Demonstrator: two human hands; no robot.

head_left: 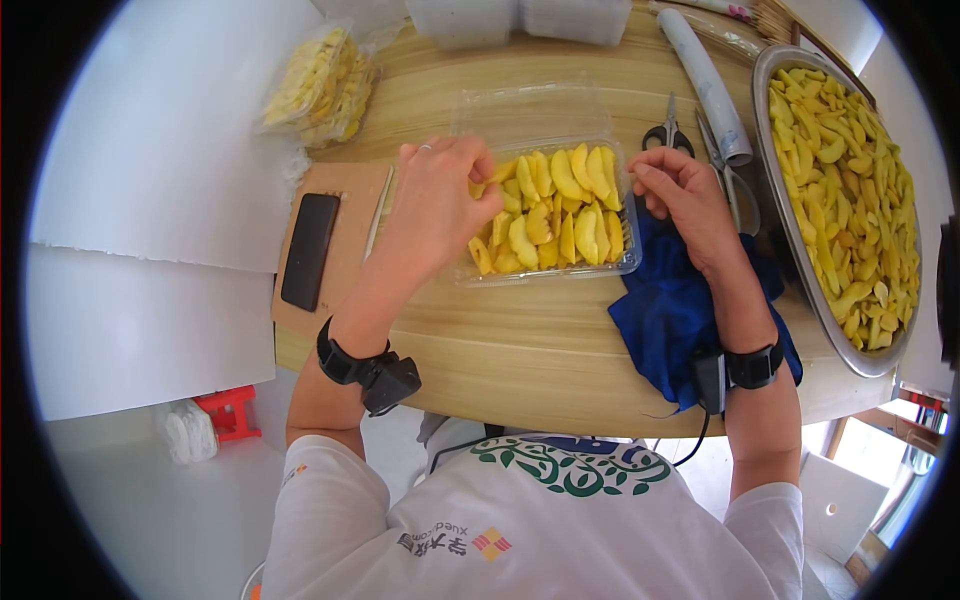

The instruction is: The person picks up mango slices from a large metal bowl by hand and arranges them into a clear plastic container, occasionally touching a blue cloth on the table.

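Note:
In front of me lies a clear plastic box (628, 262) filled with rows of yellow fruit slices (540, 225). Its see-through lid (530, 108) is folded back on the far side. My left hand (440, 200) is over the box's left edge, fingers curled toward the thumb, with yellow showing between them. At the upper right corner of the box, my right hand (688, 198) has thumb and forefinger pinched together by the rim. What either hand pinches, if anything, I cannot tell. A blue cloth (665, 305) lies under my right wrist.
To the right stands a large metal basin (872, 366) heaped with yellow slices. Scissors (669, 130), a second pair of scissors (738, 190) and a patterned roll (705, 85) lie beside it. At left are a phone (310, 252) on cardboard (352, 225) and filled clear boxes (325, 85).

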